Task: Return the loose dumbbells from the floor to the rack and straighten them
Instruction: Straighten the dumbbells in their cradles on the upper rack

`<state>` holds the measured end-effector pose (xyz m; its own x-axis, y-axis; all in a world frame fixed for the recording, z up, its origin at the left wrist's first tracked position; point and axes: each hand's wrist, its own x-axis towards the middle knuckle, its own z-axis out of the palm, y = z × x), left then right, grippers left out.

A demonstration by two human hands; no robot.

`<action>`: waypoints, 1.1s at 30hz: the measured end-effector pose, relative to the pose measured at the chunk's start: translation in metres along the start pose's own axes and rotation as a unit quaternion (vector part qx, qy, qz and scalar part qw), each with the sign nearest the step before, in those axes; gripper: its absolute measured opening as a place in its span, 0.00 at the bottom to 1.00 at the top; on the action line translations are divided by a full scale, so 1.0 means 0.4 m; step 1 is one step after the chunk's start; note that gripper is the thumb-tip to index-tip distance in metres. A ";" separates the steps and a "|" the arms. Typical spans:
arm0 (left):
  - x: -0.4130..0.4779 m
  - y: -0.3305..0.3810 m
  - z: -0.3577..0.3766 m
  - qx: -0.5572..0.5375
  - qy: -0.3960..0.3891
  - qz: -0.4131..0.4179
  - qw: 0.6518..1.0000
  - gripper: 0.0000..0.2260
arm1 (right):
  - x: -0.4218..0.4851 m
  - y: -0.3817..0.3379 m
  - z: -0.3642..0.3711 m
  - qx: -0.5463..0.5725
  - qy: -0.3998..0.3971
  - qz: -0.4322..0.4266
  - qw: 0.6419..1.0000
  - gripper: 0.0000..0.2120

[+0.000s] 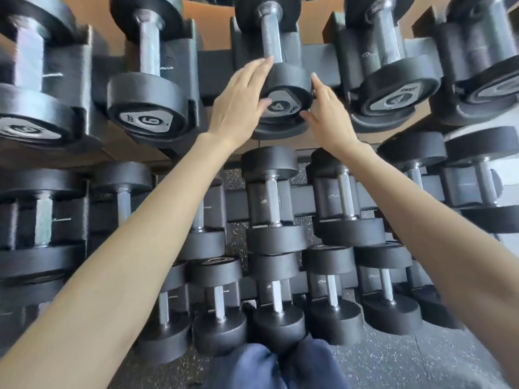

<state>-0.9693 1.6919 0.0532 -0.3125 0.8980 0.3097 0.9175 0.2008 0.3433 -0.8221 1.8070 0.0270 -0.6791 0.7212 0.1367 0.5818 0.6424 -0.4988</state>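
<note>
While the black rubber-headed dumbbell marked 4 (283, 88) sits cradled on the black steel rack (216, 71), top tier, its handle points away. Left hand (241, 105) and right hand (328, 116) flank its near head, fingers straight, pressing flat, equally near.

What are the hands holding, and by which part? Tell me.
The middle dumbbell marked 4 on the top row, by its near head: the left hand and right hand press its sides with straight fingers, thumbs by the end face.
</note>
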 end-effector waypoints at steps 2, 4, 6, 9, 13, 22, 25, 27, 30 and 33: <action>0.009 -0.003 0.006 -0.013 0.038 -0.012 0.999 0.25 | 0.025 0.007 0.003 0.055 -0.006 0.011 0.998 0.30; 0.011 -0.008 0.021 -0.043 0.069 -0.021 0.996 0.24 | 0.035 0.014 0.002 0.090 -0.016 0.016 0.996 0.27; 0.006 -0.017 0.036 -0.079 0.097 -0.034 0.992 0.23 | 0.040 0.022 -0.001 0.092 -0.020 -0.008 0.996 0.25; -0.007 -0.031 0.050 -0.130 0.129 -0.058 0.981 0.22 | 0.051 0.018 -0.012 0.071 -0.035 -0.053 0.995 0.24; -0.026 -0.036 0.075 -0.210 0.163 -0.094 0.959 0.21 | 0.066 0.004 -0.044 0.015 -0.049 -0.094 0.994 0.23; -0.056 -0.074 0.161 -0.357 0.153 -0.223 0.894 0.26 | 0.086 -0.087 -0.106 -0.166 -0.028 -0.238 0.957 0.24; -0.051 -0.091 0.132 -0.327 0.119 -0.222 0.911 0.26 | 0.096 -0.113 -0.108 -0.187 -0.043 -0.229 0.954 0.25; -0.035 -0.093 0.103 -0.275 0.106 -0.178 0.939 0.26 | 0.094 -0.096 -0.117 -0.181 -0.054 -0.203 0.961 0.27; -0.005 -0.056 0.060 -0.272 0.073 -0.072 0.957 0.32 | 0.075 -0.058 -0.124 -0.156 -0.050 -0.170 0.972 0.29; 0.042 -0.008 0.043 -0.201 0.052 -0.002 0.978 0.29 | 0.061 -0.036 -0.106 -0.094 -0.020 -0.155 0.983 0.29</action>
<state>-0.9733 1.7131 0.0419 -0.3575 0.8491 0.3888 0.7520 0.0148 0.6590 -0.8281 1.8262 0.0739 -0.8515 0.4751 0.2220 0.4143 0.8689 -0.2709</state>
